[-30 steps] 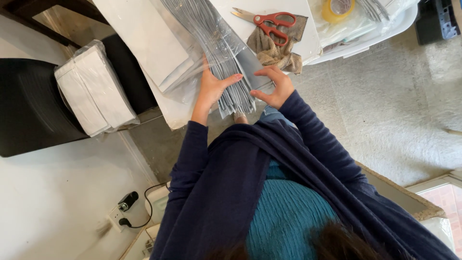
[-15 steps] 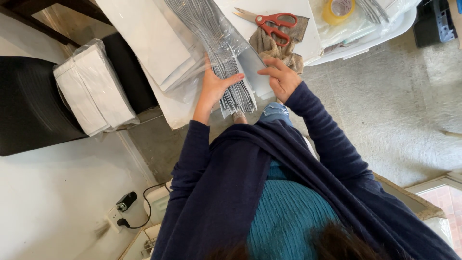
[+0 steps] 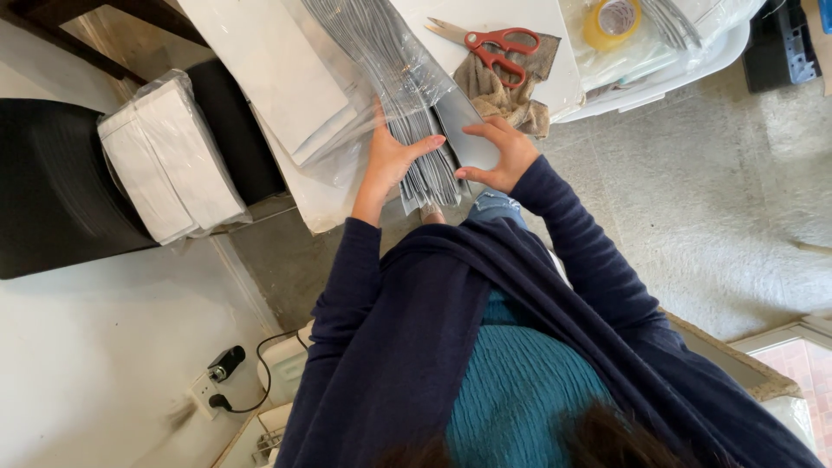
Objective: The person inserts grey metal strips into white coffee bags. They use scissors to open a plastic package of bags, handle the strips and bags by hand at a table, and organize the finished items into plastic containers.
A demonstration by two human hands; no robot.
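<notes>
A stack of thin grey sheets (image 3: pixel 381 69) in clear plastic wrap lies on the white table (image 3: pixel 520 13) and hangs over its near edge. My left hand (image 3: pixel 394 156) lies flat on the stack's near end with its fingers spread. Just to the right, my right hand (image 3: pixel 503 156) pinches one grey sheet (image 3: pixel 464 130), which sticks out beside the stack. Both arms wear dark blue sleeves.
Red-handled scissors (image 3: pixel 494 43) lie on a beige cloth (image 3: pixel 511 95) right of the stack. A yellow tape roll (image 3: pixel 611 22) sits in a white tray (image 3: pixel 685 65). Large white sheets (image 3: pixel 269 69) lie left. A wrapped white bundle (image 3: pixel 169 160) rests on a black chair (image 3: pixel 52 182). Grey carpet spreads right.
My right hand left the stack's top, rose toward the cloth, then came back down at the stack's right side and now holds one grey sheet. My left hand stayed on the stack.
</notes>
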